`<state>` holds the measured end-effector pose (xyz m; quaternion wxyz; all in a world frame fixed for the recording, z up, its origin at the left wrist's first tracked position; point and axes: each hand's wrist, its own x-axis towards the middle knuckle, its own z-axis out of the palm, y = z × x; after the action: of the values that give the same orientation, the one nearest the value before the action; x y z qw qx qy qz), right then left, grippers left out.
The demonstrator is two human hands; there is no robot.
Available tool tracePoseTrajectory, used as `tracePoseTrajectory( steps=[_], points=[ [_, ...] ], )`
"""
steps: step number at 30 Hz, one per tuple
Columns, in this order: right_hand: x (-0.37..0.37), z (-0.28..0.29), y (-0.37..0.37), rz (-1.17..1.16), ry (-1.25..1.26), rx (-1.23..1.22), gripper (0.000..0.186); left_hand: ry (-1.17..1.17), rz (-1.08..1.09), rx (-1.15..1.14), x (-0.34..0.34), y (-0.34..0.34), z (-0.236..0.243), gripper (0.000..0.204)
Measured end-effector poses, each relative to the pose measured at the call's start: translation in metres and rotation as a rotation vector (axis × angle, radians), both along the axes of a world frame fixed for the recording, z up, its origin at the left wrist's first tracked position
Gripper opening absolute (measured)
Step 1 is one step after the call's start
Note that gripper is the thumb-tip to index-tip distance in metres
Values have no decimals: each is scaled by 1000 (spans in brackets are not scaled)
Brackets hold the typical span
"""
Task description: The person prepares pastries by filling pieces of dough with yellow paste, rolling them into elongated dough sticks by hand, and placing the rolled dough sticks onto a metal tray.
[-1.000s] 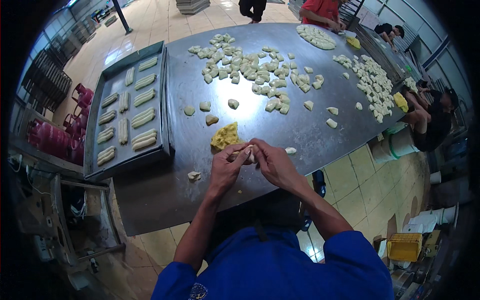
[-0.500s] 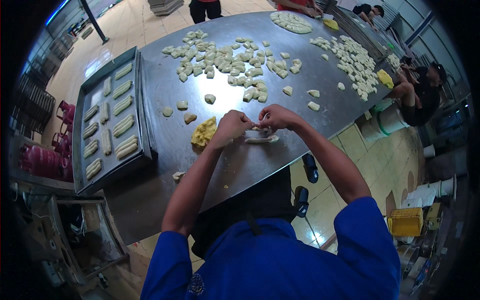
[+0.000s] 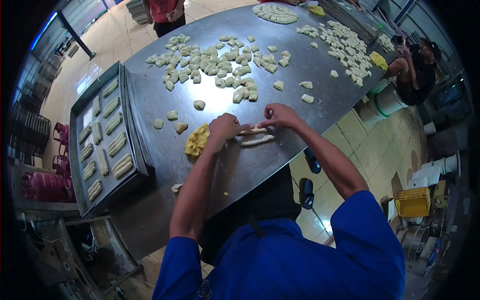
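A short pale dough strip (image 3: 254, 131) lies on the metal table between my hands. My left hand (image 3: 223, 130) is closed at its left end, thumb side toward the dough. At the other end, the thumb and bent fingers of my right hand (image 3: 279, 116) close on the strip. Just nearer to me lies a second, longer dough strip (image 3: 257, 141), touched by neither hand. A yellow lump, like filling or fat, (image 3: 197, 140) sits beside my left wrist. Beyond my hands several cut dough pieces (image 3: 205, 62) are spread in a loose cluster.
On the left a metal tray (image 3: 142, 165) holds rows of shaped dough sticks. More dough pieces (image 3: 345, 47) and another yellow lump (image 3: 378, 60) lie at the far right. One person (image 3: 167, 15) stands across the table; another (image 3: 422, 70) sits to the right near a white bucket (image 3: 387, 100).
The strip between my hands looks longer and lies lower on the table; my hands are slightly farther apart. The view has shifted, and the person across shows more.
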<state>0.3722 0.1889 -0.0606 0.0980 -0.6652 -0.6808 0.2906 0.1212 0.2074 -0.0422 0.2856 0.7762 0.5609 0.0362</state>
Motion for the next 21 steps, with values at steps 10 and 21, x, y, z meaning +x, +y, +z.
tracePoseTrajectory(
  steps=[10,21],
  points=[
    [-6,15,-6,-23,-67,87,61,86,-35,17,7,1,0,67],
    [1,4,-4,38,-54,173,65,146,-6,165,15,2,-9,83]
  ],
)
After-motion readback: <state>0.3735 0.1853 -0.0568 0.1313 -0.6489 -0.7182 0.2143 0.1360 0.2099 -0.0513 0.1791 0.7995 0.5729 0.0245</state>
